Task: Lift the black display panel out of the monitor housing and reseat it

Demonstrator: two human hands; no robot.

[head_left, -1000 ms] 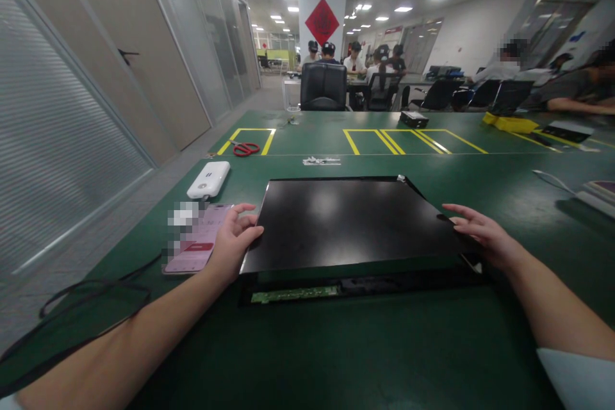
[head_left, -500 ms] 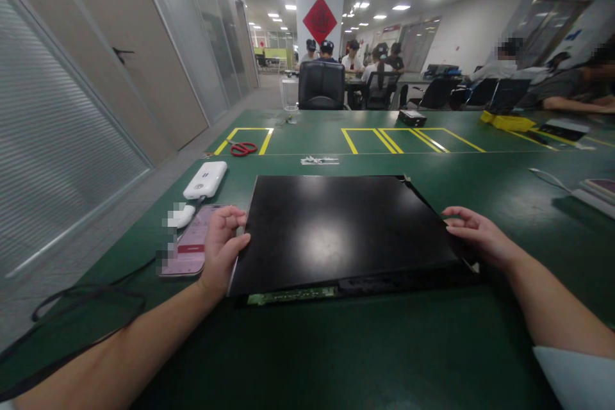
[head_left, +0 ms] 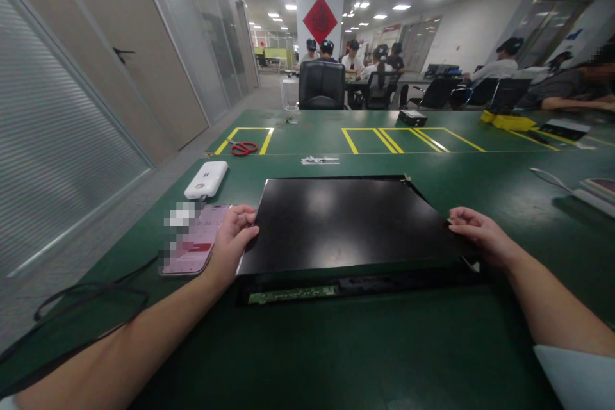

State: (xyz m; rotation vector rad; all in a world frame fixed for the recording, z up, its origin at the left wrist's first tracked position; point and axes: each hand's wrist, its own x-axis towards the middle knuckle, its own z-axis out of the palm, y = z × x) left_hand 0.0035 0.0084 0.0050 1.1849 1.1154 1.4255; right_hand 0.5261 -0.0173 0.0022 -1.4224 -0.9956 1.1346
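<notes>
left hand (head_left: 233, 240) and right hand (head_left: 480, 237), each grip clamped on a side edge, hold the black panel (head_left: 350, 221) level, near end off the table (head_left: 336, 346).

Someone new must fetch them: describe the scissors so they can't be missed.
On the green table, beyond the black panel, yellow lines mark out boxes. The scissors lie in the leftmost box. Their red handles set them apart from the white device nearby.

Glossy black panel (head_left: 346, 224); matt green tabletop (head_left: 336, 346).
</notes>
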